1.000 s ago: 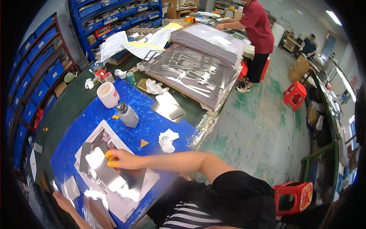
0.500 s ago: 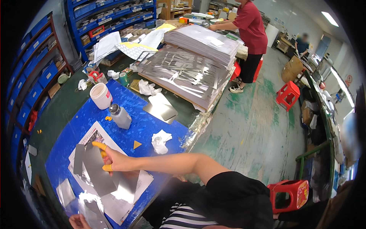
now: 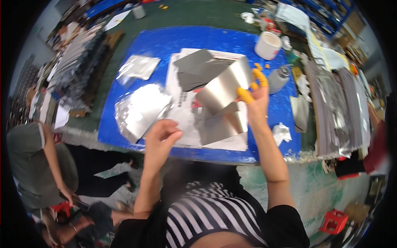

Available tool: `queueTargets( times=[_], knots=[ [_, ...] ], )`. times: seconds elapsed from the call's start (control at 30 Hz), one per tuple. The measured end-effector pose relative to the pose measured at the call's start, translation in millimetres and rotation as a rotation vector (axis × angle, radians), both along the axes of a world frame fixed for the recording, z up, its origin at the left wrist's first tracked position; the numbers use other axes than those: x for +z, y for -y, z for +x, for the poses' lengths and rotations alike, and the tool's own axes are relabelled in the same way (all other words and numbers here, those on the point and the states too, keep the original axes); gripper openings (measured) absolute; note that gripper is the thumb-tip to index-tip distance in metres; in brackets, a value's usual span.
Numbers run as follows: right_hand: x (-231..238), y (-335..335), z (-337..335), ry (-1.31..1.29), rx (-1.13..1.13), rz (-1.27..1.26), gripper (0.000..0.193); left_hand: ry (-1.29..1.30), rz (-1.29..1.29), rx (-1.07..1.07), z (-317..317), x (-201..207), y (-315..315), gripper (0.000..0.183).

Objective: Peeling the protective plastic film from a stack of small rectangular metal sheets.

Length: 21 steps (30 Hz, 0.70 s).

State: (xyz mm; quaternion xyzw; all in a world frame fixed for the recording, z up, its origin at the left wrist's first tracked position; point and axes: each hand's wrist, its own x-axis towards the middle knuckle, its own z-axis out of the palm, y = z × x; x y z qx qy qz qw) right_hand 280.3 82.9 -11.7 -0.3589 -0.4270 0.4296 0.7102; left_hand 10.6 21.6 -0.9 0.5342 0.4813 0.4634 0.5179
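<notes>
I'm holding the metal plate point(image 3: 223, 87) tilted over the printed sheet point(image 3: 188, 129), pinching its right edge between the thumb and yellow-covered fingers of my right hand point(image 3: 258, 102); I can't tell whether its lower edge is touching anything. My left hand point(image 3: 160, 136) is hanging empty at the near left edge of the printed sheet, thumb and fingers loosely curled and apart.

I'm judging the work to be partway along: one plate is up in hand, while a second plate point(image 3: 225, 126) and some dark grey sheets point(image 3: 198, 66) are lying on the printed sheet with neither hand on them. Which pieces are finished, I can't tell. Left of the printed sheet, a glossy pile point(image 3: 142, 108) is lying untouched, seemingly in clear film, and a clear packet point(image 3: 139, 67) is resting farther out, its contents lost in glare.

Right of the printed sheet, a grey bottle point(image 3: 278, 79) is standing near, its fill not showing; beyond it a white tub point(image 3: 268, 46) is standing, and I'm not making out what is inside. Under the printed sheet, a blue mat point(image 3: 178, 36) is covering part of the dark green desk point(image 3: 202, 16).
</notes>
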Motion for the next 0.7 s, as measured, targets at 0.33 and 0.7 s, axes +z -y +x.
queueTargets(
  times=[0.33, 0.7],
  knots=[
    [23.5, 14.2, -24.6, -0.074, 0.033, 0.127, 0.061, -0.048, -0.067, -0.182, 4.3, -7.0, 9.6, 0.025],
    [10.3, 21.0, -19.7, 0.042, 0.078, 0.048, 0.062, -0.022, -0.037, -0.144, -0.9, -9.7, 6.6, 0.027]
  ],
)
